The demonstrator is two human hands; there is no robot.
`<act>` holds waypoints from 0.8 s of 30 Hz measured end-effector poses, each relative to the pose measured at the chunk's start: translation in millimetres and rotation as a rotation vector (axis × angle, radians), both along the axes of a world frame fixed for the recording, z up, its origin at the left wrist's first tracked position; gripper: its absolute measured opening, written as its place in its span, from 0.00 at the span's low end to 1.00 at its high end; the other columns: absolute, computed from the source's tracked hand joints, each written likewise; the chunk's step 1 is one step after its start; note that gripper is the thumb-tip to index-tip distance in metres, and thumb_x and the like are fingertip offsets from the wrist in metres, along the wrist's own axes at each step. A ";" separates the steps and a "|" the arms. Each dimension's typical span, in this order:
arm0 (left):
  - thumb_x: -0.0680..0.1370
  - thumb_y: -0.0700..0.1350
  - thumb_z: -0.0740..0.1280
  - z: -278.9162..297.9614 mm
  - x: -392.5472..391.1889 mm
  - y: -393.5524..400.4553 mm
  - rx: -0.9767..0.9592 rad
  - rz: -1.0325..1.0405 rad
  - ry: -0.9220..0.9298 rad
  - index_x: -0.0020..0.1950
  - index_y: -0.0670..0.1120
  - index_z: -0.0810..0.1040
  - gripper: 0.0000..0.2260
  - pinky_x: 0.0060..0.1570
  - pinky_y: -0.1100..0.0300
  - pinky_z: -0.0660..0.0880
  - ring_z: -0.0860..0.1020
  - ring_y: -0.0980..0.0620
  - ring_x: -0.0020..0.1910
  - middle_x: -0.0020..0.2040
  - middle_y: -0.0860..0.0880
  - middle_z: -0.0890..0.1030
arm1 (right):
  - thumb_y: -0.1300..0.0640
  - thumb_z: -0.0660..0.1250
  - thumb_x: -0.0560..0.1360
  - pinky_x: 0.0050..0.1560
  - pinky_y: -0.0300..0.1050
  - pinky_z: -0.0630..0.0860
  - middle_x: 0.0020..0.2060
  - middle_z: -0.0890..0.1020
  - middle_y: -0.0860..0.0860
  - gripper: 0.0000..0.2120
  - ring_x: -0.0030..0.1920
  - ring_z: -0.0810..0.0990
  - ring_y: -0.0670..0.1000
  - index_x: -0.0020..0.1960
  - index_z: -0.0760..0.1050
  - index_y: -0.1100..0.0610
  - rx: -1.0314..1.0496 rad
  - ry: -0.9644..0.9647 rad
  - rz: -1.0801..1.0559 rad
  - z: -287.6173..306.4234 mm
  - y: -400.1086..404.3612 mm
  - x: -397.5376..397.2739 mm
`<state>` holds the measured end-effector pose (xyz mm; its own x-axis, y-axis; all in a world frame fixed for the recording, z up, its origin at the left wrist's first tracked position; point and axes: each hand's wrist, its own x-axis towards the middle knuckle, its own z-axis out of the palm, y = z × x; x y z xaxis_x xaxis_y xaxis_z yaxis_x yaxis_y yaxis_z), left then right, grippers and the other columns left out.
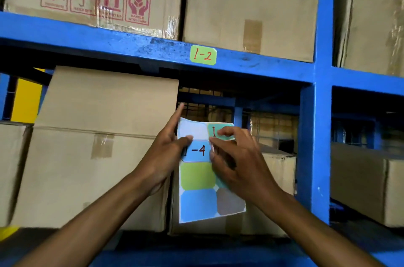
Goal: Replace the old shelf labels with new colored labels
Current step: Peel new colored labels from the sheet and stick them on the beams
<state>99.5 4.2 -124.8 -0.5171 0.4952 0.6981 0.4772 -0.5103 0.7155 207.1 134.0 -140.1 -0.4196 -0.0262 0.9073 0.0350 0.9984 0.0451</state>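
A sheet of colored labels is held upright in front of the shelf, with blue, green and brown stickers on it. My left hand grips its left edge, thumb on the blue label marked "-4". My right hand pinches a teal label with a red "1" at the sheet's top right corner. A green label reading "1-2" is stuck on the blue shelf beam above.
Cardboard boxes fill the shelves above, left and right. A blue upright post stands to the right of my hands. A lower blue beam runs along the bottom.
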 end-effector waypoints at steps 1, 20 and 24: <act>0.79 0.34 0.59 -2.1 0.2 -0.4 0.000 -0.011 0.022 0.71 0.63 0.62 0.29 0.37 0.66 0.79 0.83 0.56 0.44 0.68 0.42 0.72 | 0.52 0.63 0.75 0.52 0.51 0.77 0.59 0.75 0.55 0.15 0.59 0.71 0.52 0.59 0.76 0.56 -0.020 0.001 -0.012 -3.9 -2.3 -1.1; 0.79 0.37 0.56 -88.0 18.5 -12.4 -0.290 0.173 -0.138 0.66 0.45 0.74 0.17 0.65 0.57 0.70 0.76 0.53 0.60 0.61 0.48 0.78 | 0.58 0.70 0.67 0.57 0.38 0.54 0.50 0.81 0.46 0.03 0.55 0.75 0.44 0.40 0.82 0.52 -0.327 -0.120 0.078 -79.4 -47.0 6.2; 0.78 0.38 0.55 -105.9 32.5 -14.1 -0.245 0.150 -0.296 0.43 0.51 0.84 0.18 0.37 0.69 0.77 0.83 0.61 0.40 0.40 0.56 0.85 | 0.59 0.71 0.67 0.64 0.51 0.63 0.46 0.83 0.48 0.01 0.52 0.78 0.47 0.39 0.81 0.55 -0.433 -0.129 0.153 -92.9 -51.6 26.6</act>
